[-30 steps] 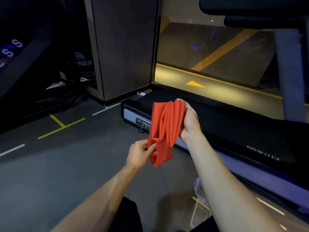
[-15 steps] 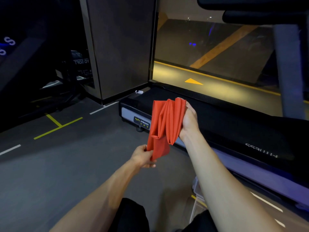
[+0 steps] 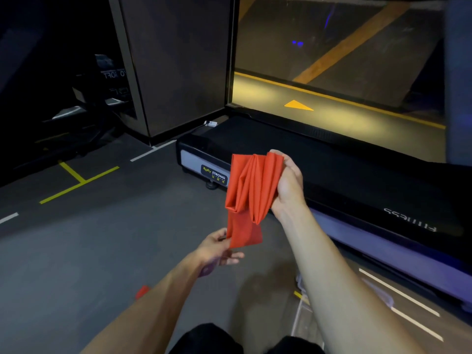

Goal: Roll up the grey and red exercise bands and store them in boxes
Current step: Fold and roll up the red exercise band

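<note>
Both my hands hold the red band (image 3: 249,195) up over the floor. My right hand (image 3: 287,186) grips the folded top. My left hand (image 3: 219,247) has slid down to pinch the bottom end, ready to start rolling.

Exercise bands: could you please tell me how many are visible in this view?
1 for certain: the red band, bunched in the right hand, its lower end at the left hand. A small red scrap by the left forearm is unclear. No grey band shows; it may be hidden.
</note>
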